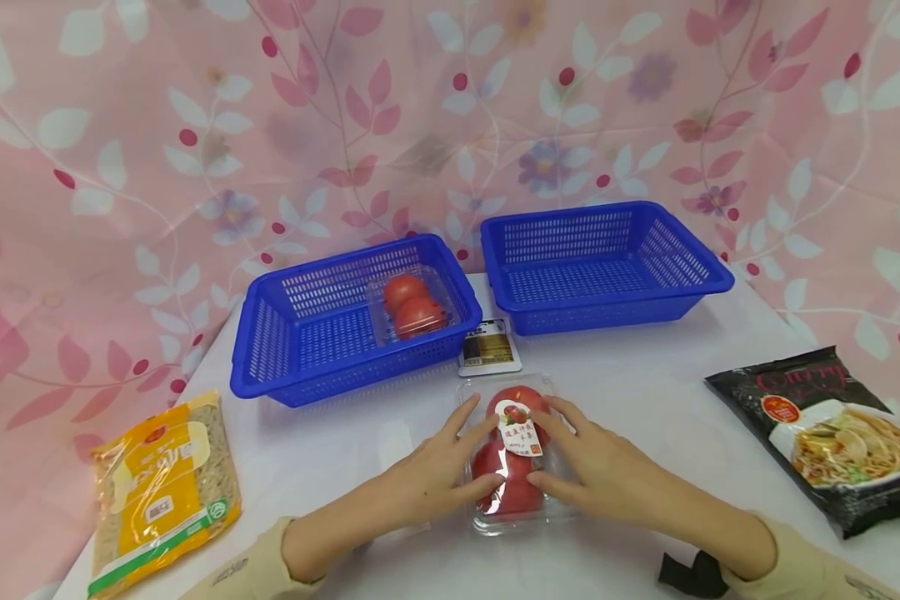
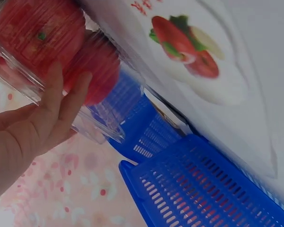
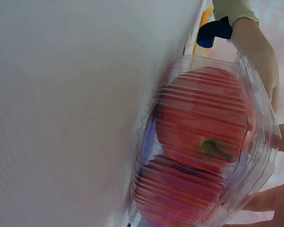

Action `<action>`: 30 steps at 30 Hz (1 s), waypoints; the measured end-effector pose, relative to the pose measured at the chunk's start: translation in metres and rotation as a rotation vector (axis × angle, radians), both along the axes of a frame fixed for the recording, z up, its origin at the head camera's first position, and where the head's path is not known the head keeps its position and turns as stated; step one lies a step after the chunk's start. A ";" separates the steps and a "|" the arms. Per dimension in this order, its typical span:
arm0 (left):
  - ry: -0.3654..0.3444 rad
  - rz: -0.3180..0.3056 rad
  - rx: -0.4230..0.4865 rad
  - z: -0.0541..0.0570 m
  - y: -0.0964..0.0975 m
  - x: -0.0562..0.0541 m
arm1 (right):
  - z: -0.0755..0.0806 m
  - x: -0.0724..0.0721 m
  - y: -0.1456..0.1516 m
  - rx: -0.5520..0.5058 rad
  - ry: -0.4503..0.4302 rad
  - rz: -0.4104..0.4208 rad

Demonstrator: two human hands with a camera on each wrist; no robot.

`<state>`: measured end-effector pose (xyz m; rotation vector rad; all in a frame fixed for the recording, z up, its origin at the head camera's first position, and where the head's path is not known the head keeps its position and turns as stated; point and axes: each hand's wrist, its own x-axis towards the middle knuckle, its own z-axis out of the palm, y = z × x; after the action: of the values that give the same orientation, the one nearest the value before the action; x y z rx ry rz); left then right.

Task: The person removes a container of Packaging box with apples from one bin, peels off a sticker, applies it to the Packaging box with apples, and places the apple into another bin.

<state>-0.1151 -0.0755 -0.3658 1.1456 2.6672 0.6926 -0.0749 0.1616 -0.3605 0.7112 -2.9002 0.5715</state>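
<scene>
A clear plastic box of tomatoes (image 1: 512, 492) lies on the white table in front of me, with a white printed label on its lid. My left hand (image 1: 438, 471) rests on the lid from the left, fingers spread and thumb toward the near tomato. From the other side my right hand (image 1: 607, 467) touches the lid, its fingers also spread. In the left wrist view, fingertips lie against the clear plastic over the tomatoes (image 2: 97, 71). The right wrist view shows the ribbed side of the box (image 3: 193, 118), with fingers at its lid edge.
Behind stand two blue baskets; the left basket (image 1: 300, 392) holds another tomato box (image 1: 420, 317), beside the right basket (image 1: 607, 312). A flat gold-and-black labelled pack (image 1: 489, 350) lies between them. A yellow food bag (image 1: 165, 492) is left, a black curry noodle bag (image 1: 825, 433) right.
</scene>
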 end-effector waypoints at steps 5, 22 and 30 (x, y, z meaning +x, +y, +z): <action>0.044 -0.001 -0.041 0.001 0.007 0.002 | -0.003 0.001 -0.001 -0.016 0.026 0.002; 0.184 0.005 -0.110 0.017 0.025 -0.004 | 0.012 -0.005 0.005 -0.050 0.018 -0.036; 0.163 0.024 -0.101 0.042 0.032 -0.014 | 0.030 -0.010 0.010 -0.054 0.030 -0.092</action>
<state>-0.1294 -0.0435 -0.3243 1.1931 2.8174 0.4810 -0.0853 0.1719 -0.3305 0.5715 -2.8606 0.6201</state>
